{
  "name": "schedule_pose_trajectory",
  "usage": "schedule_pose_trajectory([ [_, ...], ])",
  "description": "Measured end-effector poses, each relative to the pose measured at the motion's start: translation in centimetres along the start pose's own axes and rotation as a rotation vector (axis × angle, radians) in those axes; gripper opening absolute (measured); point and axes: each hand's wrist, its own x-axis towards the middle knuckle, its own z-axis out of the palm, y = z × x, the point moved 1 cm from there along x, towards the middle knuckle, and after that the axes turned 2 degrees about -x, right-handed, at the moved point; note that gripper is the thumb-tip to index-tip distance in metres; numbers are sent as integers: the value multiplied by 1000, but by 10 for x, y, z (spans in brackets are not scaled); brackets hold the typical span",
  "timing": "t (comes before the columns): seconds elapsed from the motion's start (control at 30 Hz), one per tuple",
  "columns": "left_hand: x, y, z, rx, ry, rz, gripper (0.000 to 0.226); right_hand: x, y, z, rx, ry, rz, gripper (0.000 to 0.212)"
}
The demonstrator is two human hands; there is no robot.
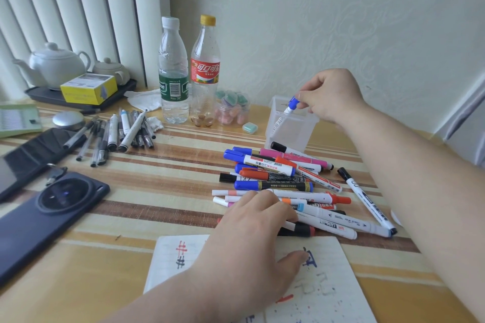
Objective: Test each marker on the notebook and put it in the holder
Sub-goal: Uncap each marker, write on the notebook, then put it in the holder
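Note:
My right hand (329, 96) pinches the blue cap of a white marker (284, 115) whose body leans down inside the clear plastic holder (309, 131) at the back right. A pile of markers (286, 186) with blue, red, pink and black caps lies in front of the holder. My left hand (252, 238) reaches over the near side of the pile, its fingers curled round a marker there and its thumb over the open notebook (328, 283). The notebook page carries red, black and blue test marks.
A second group of pens (115, 134) lies at the back left. Two plastic bottles (190, 71), a small jar, a teapot tray (78, 97) with a yellow box, and two phones (44, 217) on the left share the striped table.

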Motion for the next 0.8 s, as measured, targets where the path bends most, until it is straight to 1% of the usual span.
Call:
schedule_pose_trajectory([
  [0.1, 0, 0, -1, -4, 4, -4, 45, 2, -1, 3, 61, -5, 34, 5],
  [0.17, 0, 1, 0, 0, 4, -7, 45, 2, -2, 3, 1, -6, 17, 11],
  [0.27, 0, 1, 0, 3, -8, -12, 44, 1, -6, 3, -104, -27, -56, 18],
  [0.43, 1, 3, -3, -5, -16, -26, 46, -1, -10, 4, -238, -22, -170, 6],
  [0.6, 1, 3, -1, 5, -13, -23, 44, -3, -6, 7, -257, 21, -234, 7],
  [0.67, 1, 2, 0, 16, -7, -18, 44, -2, -5, 7, -248, 29, -232, 8],
  [0.8, 2, 1, 0, 10, -13, -24, 45, 1, -4, 5, -170, 20, -169, 5],
])
